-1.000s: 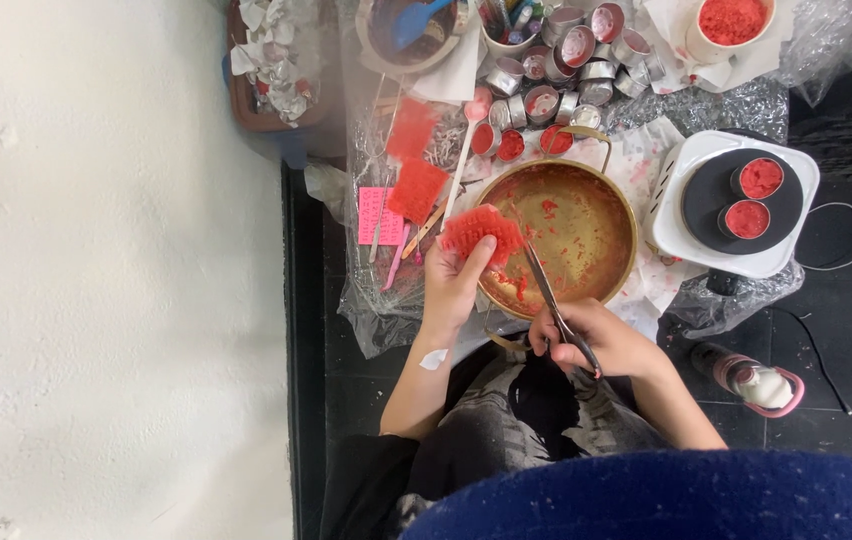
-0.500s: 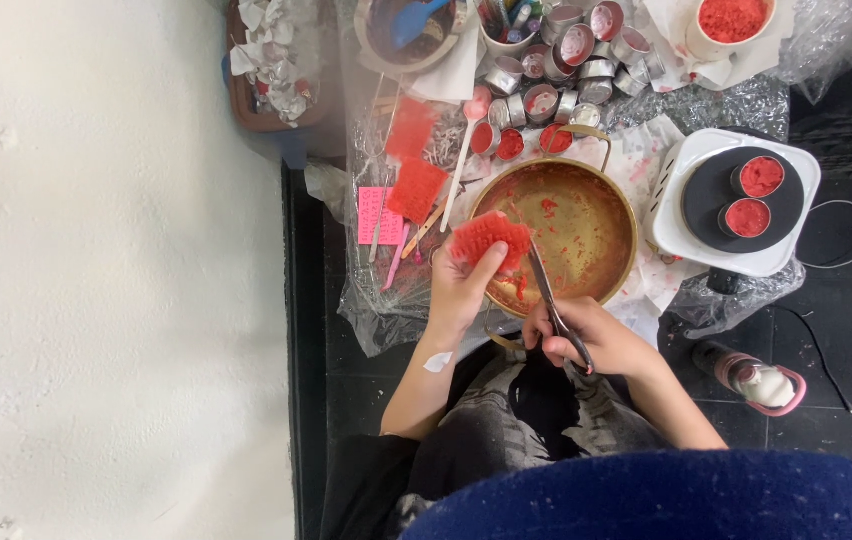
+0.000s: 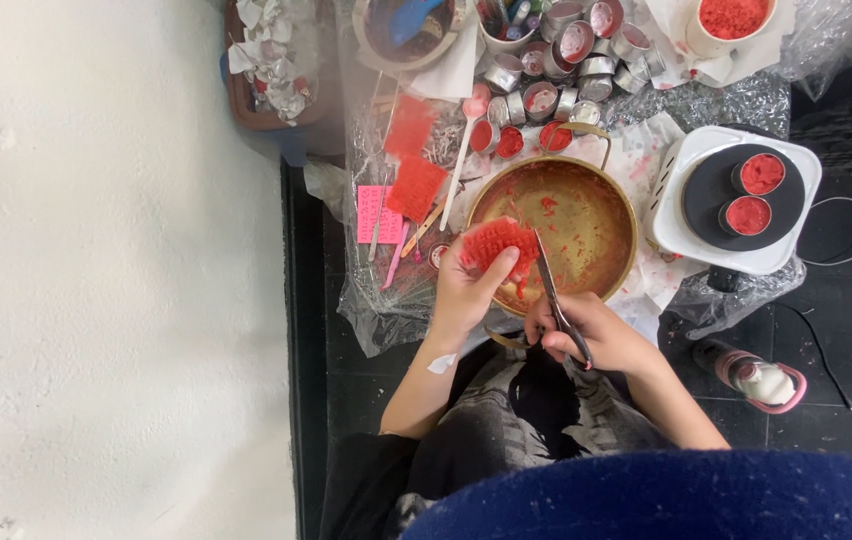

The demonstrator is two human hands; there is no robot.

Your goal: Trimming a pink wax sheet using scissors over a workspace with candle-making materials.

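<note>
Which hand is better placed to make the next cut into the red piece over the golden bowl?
Right. The right hand holds the scissors, blades pointing at the red piece. The left hand only grips that piece over the golden bowl.

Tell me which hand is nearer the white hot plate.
Right. The right hand, gripping the scissors, sits below and left of the hot plate, with the brass pan's edge between. The left hand, holding the red piece, is farther off, across the pan.

A white hotplate [image 3: 676,215] carries two red-filled tins [image 3: 754,195] beside clustered silver tins [image 3: 566,70]
</note>
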